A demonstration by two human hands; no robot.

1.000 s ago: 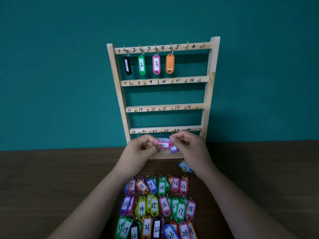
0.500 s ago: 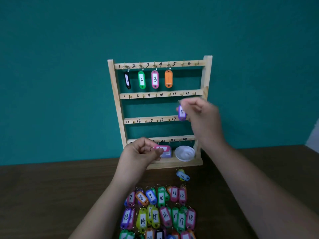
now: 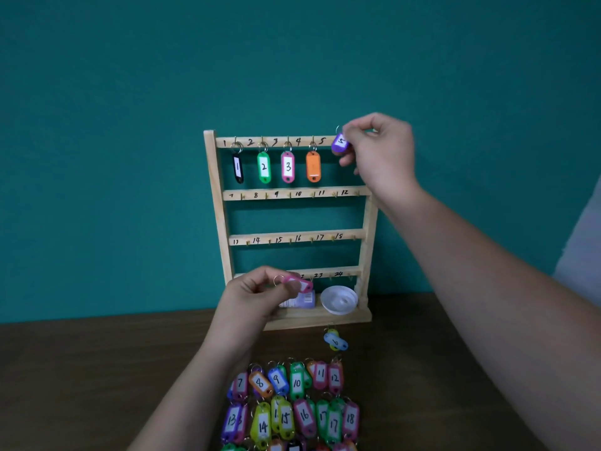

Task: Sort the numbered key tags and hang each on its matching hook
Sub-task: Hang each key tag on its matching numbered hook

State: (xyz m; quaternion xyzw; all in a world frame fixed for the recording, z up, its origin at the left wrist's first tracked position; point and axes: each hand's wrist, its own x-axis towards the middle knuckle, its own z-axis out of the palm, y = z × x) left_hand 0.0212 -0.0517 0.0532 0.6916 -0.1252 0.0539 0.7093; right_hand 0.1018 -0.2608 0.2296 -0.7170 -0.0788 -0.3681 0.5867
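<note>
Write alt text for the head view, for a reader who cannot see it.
A right hand holds a purple tag marked 5 at the top rail of a wooden rack, beside four hung tags. The left hand holds a pink tag; more tags lie on the table.

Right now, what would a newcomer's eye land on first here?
The right hand pinches a purple tag marked 5 up at the top rail of the wooden rack, beside four tags hanging there. Lower down, the left hand holds a pink tag in front of the bottom rail, and rows of bright numbered tags lie on the brown table below.
</note>
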